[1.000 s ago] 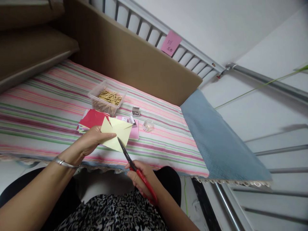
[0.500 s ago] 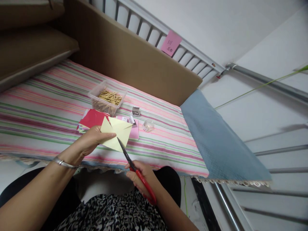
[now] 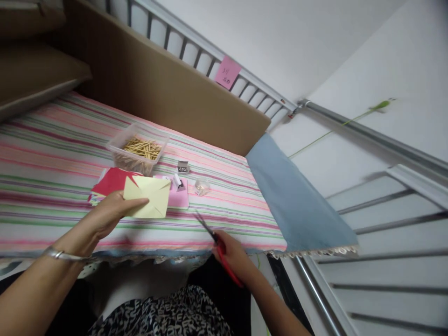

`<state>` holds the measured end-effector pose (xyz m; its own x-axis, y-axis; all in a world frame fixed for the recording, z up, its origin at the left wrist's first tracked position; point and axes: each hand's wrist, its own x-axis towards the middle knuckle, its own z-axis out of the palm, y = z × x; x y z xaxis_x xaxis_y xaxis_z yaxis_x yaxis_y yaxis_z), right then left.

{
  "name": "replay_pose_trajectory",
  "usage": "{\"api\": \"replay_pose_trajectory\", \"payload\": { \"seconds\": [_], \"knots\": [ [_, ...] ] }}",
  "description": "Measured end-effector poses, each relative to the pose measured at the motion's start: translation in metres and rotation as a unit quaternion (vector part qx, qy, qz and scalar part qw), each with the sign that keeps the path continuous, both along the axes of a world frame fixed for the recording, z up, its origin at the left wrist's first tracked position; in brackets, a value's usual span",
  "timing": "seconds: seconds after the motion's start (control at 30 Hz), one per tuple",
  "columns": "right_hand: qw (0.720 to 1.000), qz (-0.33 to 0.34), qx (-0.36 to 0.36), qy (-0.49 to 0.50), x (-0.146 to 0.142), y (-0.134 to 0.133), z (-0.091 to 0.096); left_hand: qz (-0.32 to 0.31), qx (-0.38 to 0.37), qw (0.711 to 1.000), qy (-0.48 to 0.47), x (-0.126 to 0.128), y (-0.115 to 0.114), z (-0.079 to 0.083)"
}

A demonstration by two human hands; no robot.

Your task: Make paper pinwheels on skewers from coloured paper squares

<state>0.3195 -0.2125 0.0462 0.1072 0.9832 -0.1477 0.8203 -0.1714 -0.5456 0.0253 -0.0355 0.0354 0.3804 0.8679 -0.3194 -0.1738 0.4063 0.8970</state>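
Head view: nearest of all, a black-and-white patterned garment [image 3: 164,315] is covering the person's lap below both hands. The right hand [image 3: 233,254] is closing around the red handles of a pair of scissors [image 3: 214,237]. The long axis of the scissors is running diagonally, handles low and to the right. The dark blades are pointing up and to the left toward the left hand, well apart from the paper there. The blades are blurred, so I cannot tell whether they are parted.

The left hand [image 3: 105,217], with a silver bangle [image 3: 58,254] on its wrist, is pinching a yellow paper [image 3: 149,203] at its near-left edge, thumb on top. The sheet is lying almost flat just over the striped cloth [image 3: 227,219], its long side running left to right, with diagonal lines meeting near its middle.

Just beyond the left hand's fingers, a red paper [image 3: 112,182] is lying on a stack of coloured sheets, and a pink paper [image 3: 178,198] is lying just right of the yellow one. Farther out, between the two hands, a small clear round thing [image 3: 202,186] and a little silver box [image 3: 182,166] are sitting. Beyond the left hand, a clear tub of wooden sticks [image 3: 138,151] is standing. A blue cloth [image 3: 294,205] is spreading out to the right of the right hand. Farthest away, a cardboard sheet [image 3: 168,98] is leaning against a railing that bears a pink sticky note [image 3: 227,72]. Its handwriting is too blurred to read.
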Motion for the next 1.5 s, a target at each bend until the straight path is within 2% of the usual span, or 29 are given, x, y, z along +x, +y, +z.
{"api": "replay_pose_trajectory", "payload": {
  "seconds": [0.1, 0.2, 0.37, 0.47, 0.53, 0.6, 0.7, 0.73, 0.8, 0.9, 1.0, 1.07, 1.1, 1.17, 1.23, 1.3, 1.33, 1.4, 1.43, 1.5],
  "knots": [
    [0.983, -0.162, -0.021, -0.088, 0.052, 0.009, -0.010, -0.025, -0.005, 1.000, 0.004, 0.003, 0.001, -0.007],
    [0.963, -0.240, -0.032, -0.121, 0.092, 0.027, -0.026, -0.037, 0.005, 0.999, -0.001, 0.010, -0.001, -0.011],
    [0.940, -0.304, -0.039, -0.151, 0.116, 0.060, -0.048, -0.020, 0.072, 0.997, 0.013, 0.018, -0.005, -0.013],
    [0.943, -0.293, -0.021, -0.153, 0.113, 0.076, -0.046, 0.014, 0.189, 0.980, 0.061, 0.020, -0.006, -0.012],
    [0.950, -0.273, 0.008, -0.150, 0.101, 0.082, -0.034, 0.044, 0.311, 0.944, 0.098, 0.020, -0.006, -0.013],
    [0.959, -0.240, 0.057, -0.138, 0.076, 0.084, -0.016, 0.068, 0.441, 0.885, 0.132, 0.020, -0.006, -0.016],
    [0.971, -0.169, 0.146, -0.083, 0.013, 0.077, 0.017, 0.074, 0.578, 0.790, 0.192, 0.020, -0.006, -0.020],
    [0.972, -0.112, 0.205, -0.004, -0.012, 0.073, 0.027, 0.073, 0.602, 0.766, 0.214, 0.020, -0.007, -0.021],
    [0.950, -0.025, 0.292, 0.105, -0.060, 0.066, 0.040, 0.075, 0.632, 0.730, 0.249, 0.021, -0.008, -0.021],
    [0.938, 0.029, 0.299, 0.174, -0.109, 0.064, 0.041, 0.080, 0.655, 0.696, 0.283, 0.021, -0.014, -0.019],
    [0.936, 0.024, 0.299, 0.184, -0.123, 0.073, 0.030, 0.083, 0.662, 0.684, 0.294, 0.021, -0.019, -0.015],
    [0.931, 0.017, 0.315, 0.183, -0.122, 0.081, 0.023, 0.093, 0.645, 0.704, 0.282, 0.021, -0.020, -0.013],
    [0.928, 0.016, 0.325, 0.181, -0.119, 0.084, 0.021, 0.106, 0.623, 0.726, 0.271, 0.021, -0.020, -0.012],
    [0.922, 0.016, 0.344, 0.175, -0.115, 0.087, 0.019, 0.153, 0.536, 0.796, 0.235, 0.022, -0.018, -0.009],
    [0.916, 0.023, 0.364, 0.168, -0.110, 0.087, 0.019, 0.187, 0.380, 0.892, 0.160, 0.024, -0.014, -0.006],
    [0.909, 0.031, 0.382, 0.163, -0.106, 0.087, 0.020, 0.138, 0.191, 0.971, 0.031, 0.026, -0.012, -0.004],
    [0.906, 0.035, 0.390, 0.161, -0.104, 0.087, 0.019, 0.089, 0.103, 0.990, -0.044, 0.026, -0.011, -0.002],
    [0.902, 0.045, 0.399, 0.159, -0.099, 0.087, 0.018, -0.004, -0.026, 0.983, -0.180, 0.027, -0.013, 0.002],
    [0.901, 0.051, 0.401, 0.158, -0.097, 0.087, 0.018, -0.032, -0.065, 0.970, -0.232, 0.026, -0.014, 0.005],
    [0.901, 0.062, 0.398, 0.159, -0.094, 0.086, 0.016, -0.048, -0.108, 0.945, -0.306, 0.025, -0.017, 0.011]
  ]
}}
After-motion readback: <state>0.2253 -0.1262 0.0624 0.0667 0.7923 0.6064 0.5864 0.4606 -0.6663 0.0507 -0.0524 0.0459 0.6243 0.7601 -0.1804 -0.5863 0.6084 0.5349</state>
